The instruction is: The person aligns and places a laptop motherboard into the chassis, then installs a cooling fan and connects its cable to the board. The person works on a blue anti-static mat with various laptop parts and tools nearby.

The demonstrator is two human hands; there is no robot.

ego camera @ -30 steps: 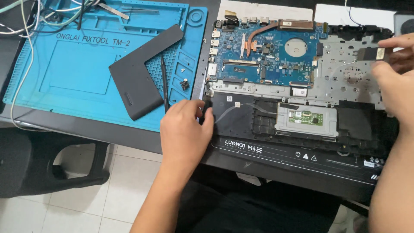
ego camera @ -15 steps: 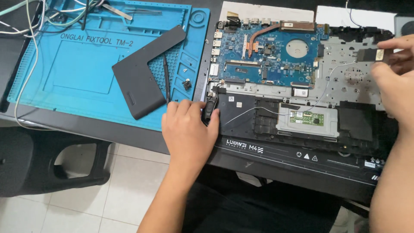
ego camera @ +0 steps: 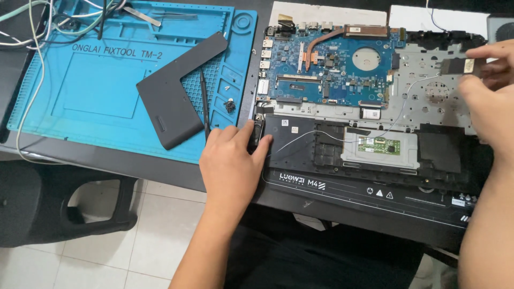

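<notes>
**Head view: opened laptop, both our hands on small parts at its edges**

Head camera looks down on our desk, dark and running across the frame, with the blue silicone repair mat on its left half. Right of the mat lies the opened laptop chassis, its bottom cover already off, so the inside is bare.

Within it we see the blue motherboard with its copper heat pipe at the top, the grey metal keyboard backing to the right, and the black palm-rest area with the touchpad board below. A thin white wire runs loose across the black plastic.

On the mat rests the L-shaped dark cover panel, with a slim black spudger beside it and a small cluster of removed screws near the mat's edge. Tweezers and tangled cables sit at the top left.

Our left hand rests at the chassis's lower left corner, thumb and fingers curled around the small black speaker module there. Our right hand pinches a small dark rectangular part over the right edge.

We judge the teardown about midway: cover and screws are out, motherboard and the rest remain seated.
</notes>
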